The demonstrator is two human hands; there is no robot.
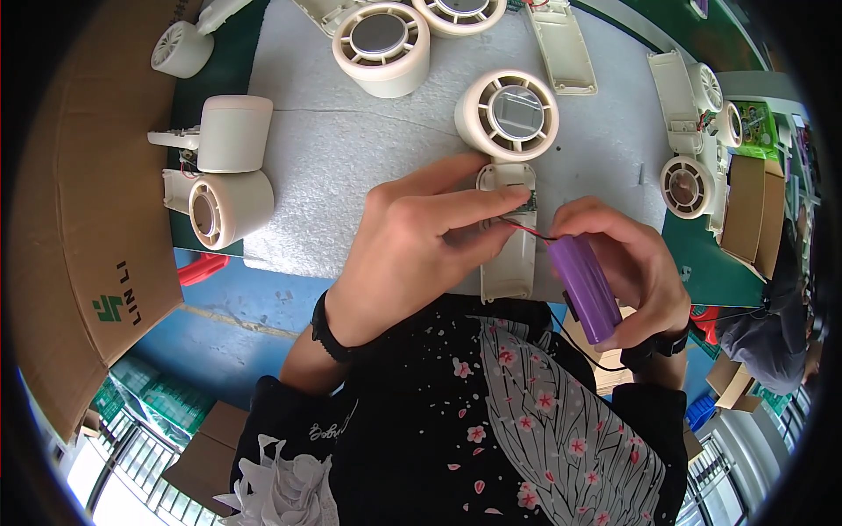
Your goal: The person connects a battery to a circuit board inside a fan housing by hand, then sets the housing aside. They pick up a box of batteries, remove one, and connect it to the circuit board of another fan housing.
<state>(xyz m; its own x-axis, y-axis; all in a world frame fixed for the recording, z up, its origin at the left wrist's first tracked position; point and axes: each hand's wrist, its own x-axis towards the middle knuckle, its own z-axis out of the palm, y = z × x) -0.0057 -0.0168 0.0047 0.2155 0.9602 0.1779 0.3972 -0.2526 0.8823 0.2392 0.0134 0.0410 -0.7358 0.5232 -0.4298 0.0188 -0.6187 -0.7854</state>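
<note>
My right hand (633, 267) is wrapped around a purple battery pack (586, 285), tilted above the near edge of the padded worktop. Thin red and black wires (532, 231) run from its top to the fingertips of my left hand (421, 237), which is closed on them. The left index fingertip presses by a small green circuit board (527, 203) in the open cream handle (509, 272) of a handheld fan. The fan's round head (507, 116) lies just beyond, its grille ring facing up. My left fingers partly hide the handle and board.
Other cream fan heads (381, 48) lie at the back, beside an open handle shell (563, 53). More fan units (232, 209) sit at the left edge and others (687, 187) at the right. A large cardboard box (96, 210) stands left; a smaller carton (752, 210) is right.
</note>
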